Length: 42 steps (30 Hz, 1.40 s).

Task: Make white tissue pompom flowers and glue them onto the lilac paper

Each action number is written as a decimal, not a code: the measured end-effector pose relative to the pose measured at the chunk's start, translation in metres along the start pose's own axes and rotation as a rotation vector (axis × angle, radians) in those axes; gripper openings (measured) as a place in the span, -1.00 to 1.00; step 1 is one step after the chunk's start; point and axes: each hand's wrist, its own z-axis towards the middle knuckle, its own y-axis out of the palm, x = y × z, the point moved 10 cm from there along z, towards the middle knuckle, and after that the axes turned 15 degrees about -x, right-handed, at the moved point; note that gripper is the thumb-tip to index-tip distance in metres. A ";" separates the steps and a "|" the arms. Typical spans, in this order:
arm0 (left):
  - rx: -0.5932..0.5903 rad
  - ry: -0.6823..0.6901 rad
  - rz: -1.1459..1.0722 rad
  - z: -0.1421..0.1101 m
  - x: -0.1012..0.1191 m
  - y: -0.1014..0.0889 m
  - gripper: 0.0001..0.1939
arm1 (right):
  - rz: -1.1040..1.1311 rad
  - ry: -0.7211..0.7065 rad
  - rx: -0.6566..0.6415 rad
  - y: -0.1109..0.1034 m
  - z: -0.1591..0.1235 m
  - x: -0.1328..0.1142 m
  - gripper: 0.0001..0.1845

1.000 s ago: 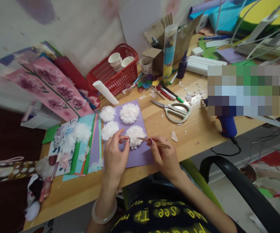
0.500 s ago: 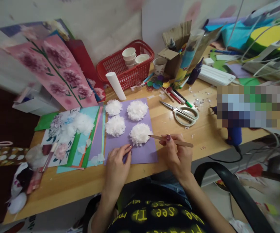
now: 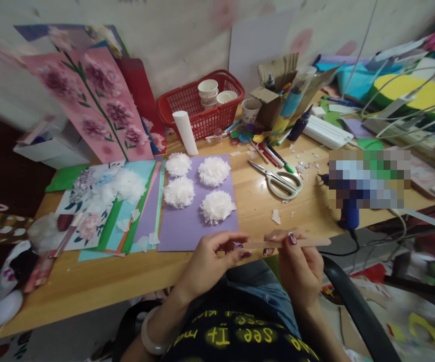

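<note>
My right hand [image 3: 303, 266] is closed round a pair of slim, light-brown tweezers [image 3: 317, 242], which lie level in front of my body. At their pointed end, the fingers of my left hand [image 3: 215, 259] are pinched together; anything small between them is hidden. Both hands are just off the table's front edge. Beyond them, a purple sheet [image 3: 187, 236] carries several fluffy white paper flowers, among them the nearest flower [image 3: 217, 207] at its right side. A small white scrap [image 3: 276, 216] lies on the wood right of the sheet.
Scissors [image 3: 282, 183] and pens [image 3: 273, 153] lie right of the sheet. A blue glue gun [image 3: 349, 213], partly blurred out, stands farther right with its cord. Behind are a white roll [image 3: 185, 132] and a red basket [image 3: 164, 105] of cups. Coloured papers [image 3: 147, 221] lie left.
Both hands have drawn back from the flower to the table's front edge. The tweezers have left the flower, and my left fingers have come to their tip. A white scrap now shows near the scissors.
</note>
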 end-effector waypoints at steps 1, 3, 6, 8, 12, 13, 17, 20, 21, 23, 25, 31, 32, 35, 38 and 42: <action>-0.042 -0.023 -0.083 0.003 -0.004 0.008 -0.76 | 0.008 0.013 -0.007 0.001 -0.002 0.001 -0.77; -0.077 -0.064 -0.203 0.005 -0.012 0.016 -0.68 | -0.007 0.044 0.004 0.000 -0.005 0.003 -0.76; -0.068 -0.101 -0.270 0.001 -0.018 0.018 -0.62 | -0.005 0.071 0.006 0.000 -0.006 0.004 -0.71; -0.052 -0.119 -0.302 -0.003 -0.020 0.016 -0.59 | 0.024 0.069 0.009 0.001 -0.006 0.004 -0.70; -0.038 -0.122 -0.417 -0.008 -0.025 0.017 -0.56 | 0.029 0.090 0.010 0.006 -0.008 0.005 -0.67; -0.039 -0.118 -0.441 -0.009 -0.027 0.018 -0.56 | 0.027 0.088 0.005 0.008 -0.009 0.005 -0.68; -0.046 -0.114 -0.492 -0.013 -0.035 0.022 -0.54 | 0.040 0.066 0.010 0.013 -0.012 0.005 -0.73; -0.057 -0.142 -0.513 -0.017 -0.041 0.021 -0.51 | 0.051 0.074 0.065 0.006 -0.011 0.009 -0.70; -0.054 -0.153 -0.519 -0.019 -0.043 0.019 -0.50 | 0.057 0.067 0.109 0.000 -0.009 0.009 -0.70; -0.012 -0.156 -0.499 -0.025 -0.045 0.007 -0.49 | 0.059 0.023 0.230 -0.020 -0.006 0.006 -0.71; 0.086 -0.124 -0.396 -0.032 -0.044 -0.014 -0.50 | -0.004 -0.013 0.307 -0.036 -0.001 0.002 -0.72; 0.296 -0.007 0.383 -0.037 -0.023 -0.048 -0.71 | -0.318 0.189 0.061 -0.018 0.027 0.027 -0.57; 0.281 -0.001 0.510 -0.034 -0.021 -0.044 -0.72 | -0.345 0.195 0.040 -0.014 0.029 0.030 -0.56; 0.219 0.024 0.837 -0.023 -0.019 -0.028 -0.68 | -0.427 0.161 -0.025 0.000 0.032 0.032 -0.58; 0.184 0.081 1.067 -0.016 -0.014 -0.013 -0.66 | -0.498 0.138 -0.076 0.006 0.034 0.031 -0.62; 0.180 0.135 1.165 -0.014 -0.008 -0.007 -0.64 | -0.483 0.149 -0.095 0.005 0.035 0.032 -0.61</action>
